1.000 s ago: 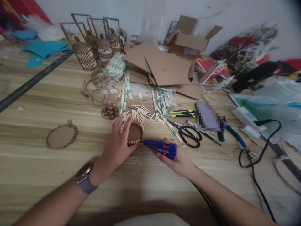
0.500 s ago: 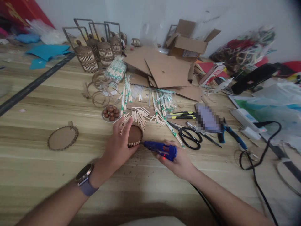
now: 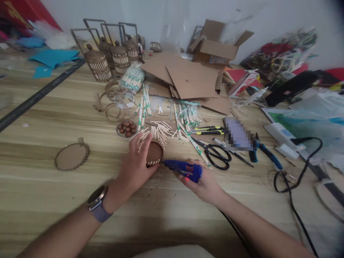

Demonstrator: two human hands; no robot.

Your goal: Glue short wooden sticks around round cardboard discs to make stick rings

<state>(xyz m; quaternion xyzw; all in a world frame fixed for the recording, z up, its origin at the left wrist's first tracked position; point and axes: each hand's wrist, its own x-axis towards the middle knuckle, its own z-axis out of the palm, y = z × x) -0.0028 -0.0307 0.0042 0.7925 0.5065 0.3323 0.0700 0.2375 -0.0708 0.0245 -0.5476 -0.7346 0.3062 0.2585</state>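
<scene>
Your left hand (image 3: pixel 137 161) is gripping the round base (image 3: pixel 155 153) between parted thumb and fingers; your right hand (image 3: pixel 204 184) is clasping the glue gun (image 3: pixel 180 167), its long axis pointing leftward — nozzle (image 3: pixel 162 162) hovering or touching, unclear, just beside your nearer left thumb.

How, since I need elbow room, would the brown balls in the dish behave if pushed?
The brown balls look round and loose, so they would probably roll. The dish looks shallow and crowded, so a shove might spill some.
</scene>
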